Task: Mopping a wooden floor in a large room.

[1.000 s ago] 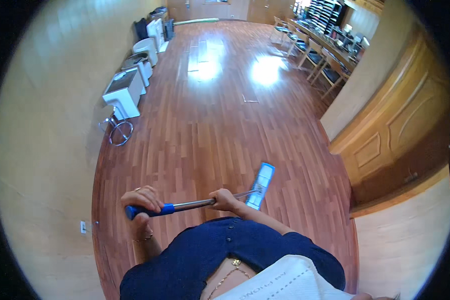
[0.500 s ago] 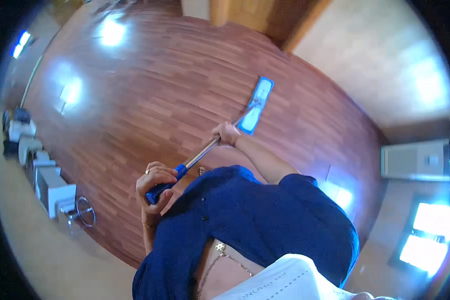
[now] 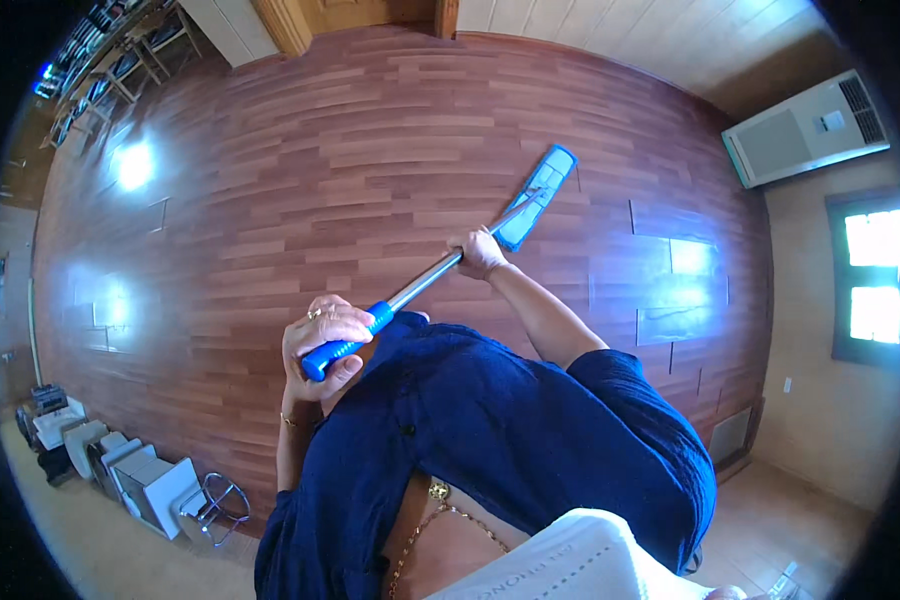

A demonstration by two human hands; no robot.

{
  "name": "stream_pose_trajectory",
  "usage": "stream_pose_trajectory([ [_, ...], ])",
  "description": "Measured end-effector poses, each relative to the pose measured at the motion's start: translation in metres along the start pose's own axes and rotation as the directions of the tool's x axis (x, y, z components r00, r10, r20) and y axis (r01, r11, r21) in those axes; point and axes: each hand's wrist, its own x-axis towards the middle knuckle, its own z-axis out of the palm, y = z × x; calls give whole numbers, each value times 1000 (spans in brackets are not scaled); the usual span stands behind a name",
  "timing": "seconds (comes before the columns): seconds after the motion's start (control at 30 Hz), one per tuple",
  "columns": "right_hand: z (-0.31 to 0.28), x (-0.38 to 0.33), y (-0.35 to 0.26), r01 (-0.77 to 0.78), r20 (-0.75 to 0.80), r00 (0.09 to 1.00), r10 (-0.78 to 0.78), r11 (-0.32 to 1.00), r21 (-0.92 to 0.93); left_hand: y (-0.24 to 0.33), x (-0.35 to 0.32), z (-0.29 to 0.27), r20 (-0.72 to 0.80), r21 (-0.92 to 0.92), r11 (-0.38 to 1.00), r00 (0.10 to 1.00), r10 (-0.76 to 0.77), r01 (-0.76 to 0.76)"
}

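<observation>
A flat mop [image 3: 538,197] with a long blue head lies on the wooden floor ahead of me, a little right of the middle. Its metal pole [image 3: 425,282] slants down to the left toward my body and ends in a blue grip. My left hand [image 3: 322,345], with a ring on one finger, is wrapped round that blue grip near its end. Farther down the pole, close to the mop head, my right hand [image 3: 478,253] is closed round the metal. The right arm reaches across in front of my dark blue shirt.
A white floor-standing air conditioner [image 3: 805,130] is by the right wall, near a bright window [image 3: 875,262]. Several white box-like items and a round metal stand [image 3: 225,505] line the left edge. Chairs [image 3: 120,75] stand at the far left; a wooden door [image 3: 370,12] is ahead.
My view has turned to the right, so the air conditioner and window sit higher. The mop head appears slightly farther right. Both hands keep their hold on the pole.
</observation>
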Motion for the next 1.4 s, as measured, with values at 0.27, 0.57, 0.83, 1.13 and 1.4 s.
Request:
stream_pose_trajectory([
  [0.27, -18, -131, -15, -49, -170, 982, 77, 985, 163, 42, -25, 52, 81, -188, 981, 996, -31, 46],
  [0.57, -26, -239, -47, -233, -149, 956, 252, 963, 134, 88, -31, 89, 246, -437, 881, 966, -78, 183],
  [0.83, -16, -271, -98, -181, -95, 974, 204, 961, 211, 145, -68, 65, 301, -348, 908, 945, -129, 234],
  [1.13, 21, -237, -216, 89, 49, 992, -112, 935, 344, 231, -178, -12, 195, -18, 1000, 981, 20, -17],
  [1.4, 70, -192, -328, 455, 133, 813, -567, 761, 462, 313, -263, -35, 102, 324, 934, 988, 120, -147],
])
